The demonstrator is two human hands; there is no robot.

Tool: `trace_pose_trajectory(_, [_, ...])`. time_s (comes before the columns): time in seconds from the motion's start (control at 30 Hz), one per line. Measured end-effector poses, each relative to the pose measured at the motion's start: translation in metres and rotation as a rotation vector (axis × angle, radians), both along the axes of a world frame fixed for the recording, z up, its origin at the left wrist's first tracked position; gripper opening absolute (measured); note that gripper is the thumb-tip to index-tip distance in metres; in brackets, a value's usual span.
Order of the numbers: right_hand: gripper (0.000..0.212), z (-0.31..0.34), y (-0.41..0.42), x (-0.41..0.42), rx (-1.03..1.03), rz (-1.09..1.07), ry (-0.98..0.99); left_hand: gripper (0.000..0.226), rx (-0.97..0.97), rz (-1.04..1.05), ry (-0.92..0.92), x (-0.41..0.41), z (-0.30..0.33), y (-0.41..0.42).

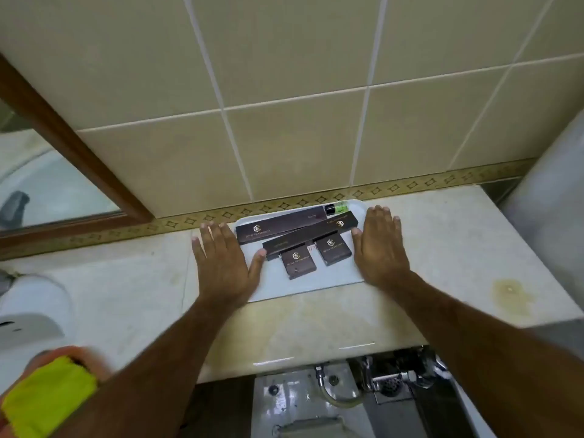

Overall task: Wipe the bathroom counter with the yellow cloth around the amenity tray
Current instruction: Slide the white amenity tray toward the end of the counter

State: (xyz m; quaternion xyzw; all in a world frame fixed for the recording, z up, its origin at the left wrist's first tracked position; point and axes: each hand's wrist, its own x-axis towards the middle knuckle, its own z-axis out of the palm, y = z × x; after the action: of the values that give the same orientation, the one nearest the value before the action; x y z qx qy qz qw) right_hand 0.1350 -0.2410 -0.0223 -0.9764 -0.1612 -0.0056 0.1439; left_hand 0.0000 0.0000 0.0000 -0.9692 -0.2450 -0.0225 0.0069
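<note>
The white amenity tray (319, 279) lies on the beige marble counter (316, 324) against the tiled wall. On it are several dark brown boxes (281, 229) with gold logos and a small green-tinted bottle (337, 208). My left hand (221, 263) grips the tray's left side and my right hand (380, 248) grips its right side. Both thumbs rest on the tray's surface and the fingers are stretched out along its edges. The yellow cloth (47, 396) is at the bottom left, away from both hands, draped over something orange and blurred.
A yellowish stain (510, 294) marks the counter to the right of the tray. A white sink basin (30, 311) sits at the left, and above it hangs a mirror with a wooden frame (68, 140). Pipes and a floor drain (392, 385) show below the counter's front edge.
</note>
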Motion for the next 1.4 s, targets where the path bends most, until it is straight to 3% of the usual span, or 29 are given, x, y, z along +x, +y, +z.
trace_pose_trajectory(0.13, [0.060,0.002,-0.002,0.004,-0.011,0.030,-0.002,0.119,-0.014,-0.013,0.046,0.002,-0.004,0.004])
trace_pose_trajectory(0.3, [0.085,0.003,-0.007,0.002,0.038,0.091,0.077,0.125,-0.044,-0.090,0.053,0.005,-0.006,0.008])
trace_pose_trajectory(0.37, [0.078,0.004,-0.007,0.001,0.094,0.055,0.104,0.116,-0.075,-0.056,0.060,0.003,-0.006,0.007])
trace_pose_trajectory(0.43, [0.059,0.004,-0.004,-0.001,0.137,-0.086,0.010,0.095,-0.074,0.013,0.025,0.002,-0.002,0.005])
trace_pose_trajectory(0.53, [0.030,0.013,0.001,-0.003,-0.031,-0.282,-0.046,0.053,-0.024,0.124,0.001,0.003,0.009,-0.005])
trace_pose_trajectory(0.67, [0.030,0.021,0.002,-0.001,-0.045,-0.282,0.072,0.031,-0.230,0.221,-0.008,0.007,0.012,-0.012])
trace_pose_trajectory(0.73, [0.031,0.026,0.002,0.001,-0.002,-0.266,0.064,0.027,-0.228,0.205,-0.034,0.006,0.014,-0.010])
trace_pose_trajectory(1.03, [0.020,0.062,-0.107,-0.019,0.245,-0.429,-0.042,0.024,-0.056,-0.113,-0.055,0.057,0.053,-0.053])
trace_pose_trajectory(1.2, [0.024,0.065,-0.197,-0.049,0.347,-0.655,-0.069,0.024,0.045,-0.433,-0.056,0.127,0.059,-0.135])
trace_pose_trajectory(1.4, [0.015,0.038,-0.237,-0.074,0.596,-0.991,-0.080,0.027,0.192,-0.597,-0.020,0.227,0.045,-0.247])
